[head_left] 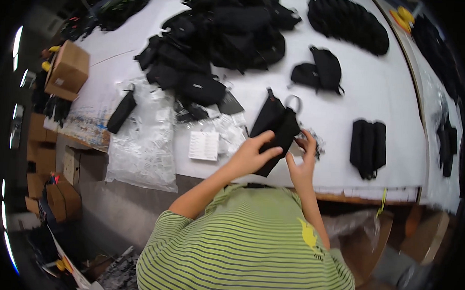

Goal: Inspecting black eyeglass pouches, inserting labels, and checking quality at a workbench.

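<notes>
Holding black pouch [286, 127]: left hand [255, 152], part-curled. Right hand [303, 161] half-open at pouch's right edge, grip unclear.

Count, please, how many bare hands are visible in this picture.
2. The left hand is on the near left part of the black pouch; the right hand is at its right side. Some fingers are hidden.
</notes>
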`<move>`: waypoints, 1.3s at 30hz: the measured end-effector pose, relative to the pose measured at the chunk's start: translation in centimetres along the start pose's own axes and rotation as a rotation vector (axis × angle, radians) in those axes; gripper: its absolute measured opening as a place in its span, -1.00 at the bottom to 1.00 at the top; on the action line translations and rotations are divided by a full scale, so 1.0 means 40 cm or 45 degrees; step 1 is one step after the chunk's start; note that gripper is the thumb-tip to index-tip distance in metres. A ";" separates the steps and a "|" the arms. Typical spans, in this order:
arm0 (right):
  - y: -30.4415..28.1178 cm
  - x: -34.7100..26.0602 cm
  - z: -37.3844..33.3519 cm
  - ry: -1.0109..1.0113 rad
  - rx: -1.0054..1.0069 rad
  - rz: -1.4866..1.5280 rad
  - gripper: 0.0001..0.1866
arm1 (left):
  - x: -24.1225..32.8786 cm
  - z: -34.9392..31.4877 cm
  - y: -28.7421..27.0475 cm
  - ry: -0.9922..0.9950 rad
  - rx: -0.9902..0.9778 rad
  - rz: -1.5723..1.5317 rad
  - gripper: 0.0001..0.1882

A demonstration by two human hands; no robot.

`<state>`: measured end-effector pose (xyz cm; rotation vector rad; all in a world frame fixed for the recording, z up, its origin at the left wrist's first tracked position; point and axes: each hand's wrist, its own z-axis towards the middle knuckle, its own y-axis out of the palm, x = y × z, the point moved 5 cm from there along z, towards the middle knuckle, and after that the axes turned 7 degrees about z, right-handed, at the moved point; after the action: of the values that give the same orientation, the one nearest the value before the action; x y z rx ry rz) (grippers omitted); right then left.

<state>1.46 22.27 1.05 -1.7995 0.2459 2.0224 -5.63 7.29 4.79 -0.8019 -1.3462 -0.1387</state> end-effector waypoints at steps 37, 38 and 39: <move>-0.006 0.093 0.090 0.841 0.131 2.099 -0.67 | 0.021 -0.154 -0.024 -0.416 -0.778 -0.009 -0.71; -0.009 0.091 0.092 0.908 0.284 2.025 -0.67 | 0.016 -0.156 -0.023 -0.413 -0.788 0.006 -0.70; -0.013 0.089 0.091 0.971 0.436 1.944 -0.65 | 0.014 -0.157 -0.022 -0.409 -0.799 0.020 -0.70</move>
<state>-1.89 24.89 -1.84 -2.2112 2.6028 1.4726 -0.86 3.16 5.62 -1.4053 -1.6211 -0.4497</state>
